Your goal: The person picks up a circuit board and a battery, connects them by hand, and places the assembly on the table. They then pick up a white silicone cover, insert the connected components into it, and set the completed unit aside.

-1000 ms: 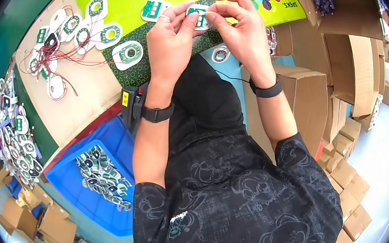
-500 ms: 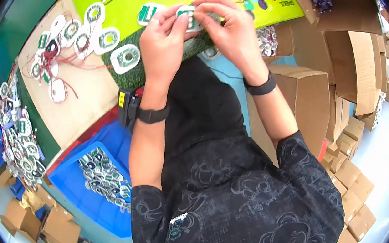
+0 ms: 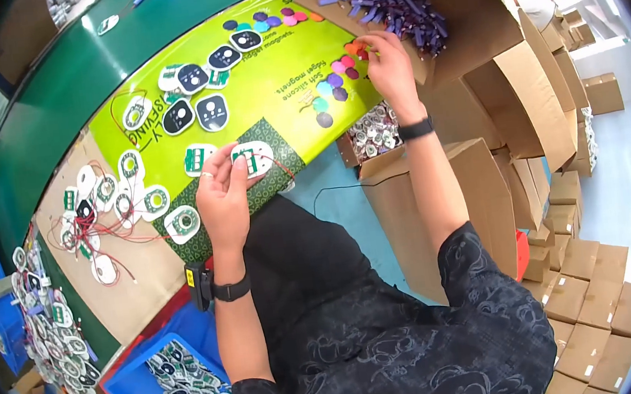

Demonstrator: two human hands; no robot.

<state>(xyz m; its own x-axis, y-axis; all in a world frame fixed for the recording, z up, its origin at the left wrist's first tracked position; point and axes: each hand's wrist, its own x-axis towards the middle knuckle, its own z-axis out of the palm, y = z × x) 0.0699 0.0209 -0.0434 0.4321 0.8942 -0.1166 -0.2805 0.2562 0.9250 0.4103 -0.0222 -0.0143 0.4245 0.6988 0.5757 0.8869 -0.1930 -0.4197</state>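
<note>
Set open at one o'clock: a cardboard box, with a heap of purple cylinders inside. Tucked below, between one and two o'clock: a smaller cardboard box, full of small white parts. Placed low at eight o'clock: a blue bin, heaped with white housings bearing green boards.

Pinched between thumb and fingers of the left hand, over the dark patterned strip along the near edge of the desk: a white rounded part. Turned with green circuit board upward, long axis roughly from nine to three o'clock, partly thumb-covered, trailing a red wire toward four o'clock.

Gripped by both hands half a second ago; now by the left alone. Shifted off toward one o'clock, over the lime mat: the right hand, fingers bunched narrow; cannot tell whether holding anything. Brought further into sight: black-faced panels.
</note>
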